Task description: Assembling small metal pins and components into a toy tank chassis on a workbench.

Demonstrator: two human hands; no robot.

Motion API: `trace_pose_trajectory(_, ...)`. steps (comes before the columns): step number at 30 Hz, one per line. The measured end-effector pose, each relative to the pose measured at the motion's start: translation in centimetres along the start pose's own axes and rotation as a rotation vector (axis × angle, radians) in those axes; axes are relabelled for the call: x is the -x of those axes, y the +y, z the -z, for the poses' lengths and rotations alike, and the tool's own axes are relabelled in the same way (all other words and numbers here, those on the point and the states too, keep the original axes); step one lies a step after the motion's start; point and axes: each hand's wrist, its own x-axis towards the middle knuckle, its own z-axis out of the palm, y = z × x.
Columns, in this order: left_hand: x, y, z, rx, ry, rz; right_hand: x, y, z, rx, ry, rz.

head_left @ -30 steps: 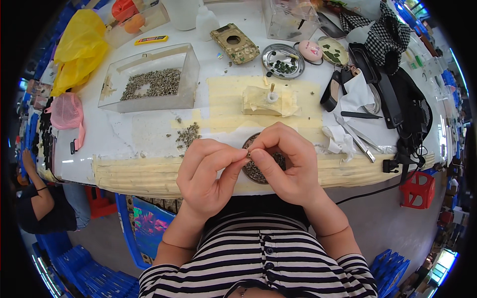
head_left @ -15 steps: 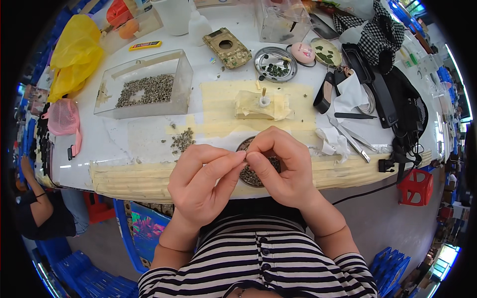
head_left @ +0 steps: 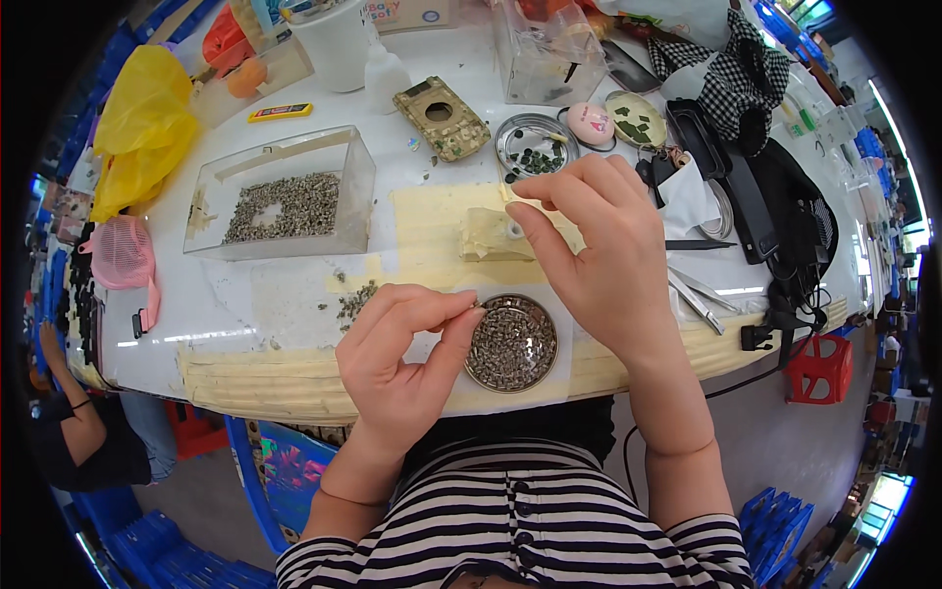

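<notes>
I have the one view, the head camera, and here's how it stands: the left hand [head_left: 400, 344] is beside the round dish [head_left: 556, 346], thumb and forefinger pressed together at its upper left rim, clamped on what looks like a tiny grey piece [head_left: 477, 304]. Up goes my eye to the right hand [head_left: 616, 257], hovering over the taped block [head_left: 479, 242], finger and thumb a little apart, right above the white collar [head_left: 514, 231] on top. Are those tips touching anything? I can't tell; they hide what's beneath them.

Doing this well, I'd judge, means a light, steady left pinch, since a hard squeeze could flip something so small. I'd want that wrist quiet while the right one works apart, and I'd have the right thumb meet anything on the block squarely, with no sideways knock to the collar.

Now the look of the piece: only a speck shows, dull and greyish, its shape lost between the fingertips. The grey beads [head_left: 512, 344] crowding the dish just beside it are small, chunky and faintly shiny. More lie in a loose scatter [head_left: 355, 302] left of the hand, another bed inside the clear plastic box [head_left: 357, 201].
</notes>
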Motion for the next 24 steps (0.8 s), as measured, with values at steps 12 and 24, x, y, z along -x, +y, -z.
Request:
trace_pose_trajectory(12,0.6,-0.7,0.5,0.124,0.040,0.064,1.5,-2.2,0.7,-0.490,0.203,-0.082)
trace_pose_trajectory(24,0.7,-0.6,0.4,0.173,0.015,0.081,3.5,-3.9,-0.9,-1.121,0.044,-0.393)
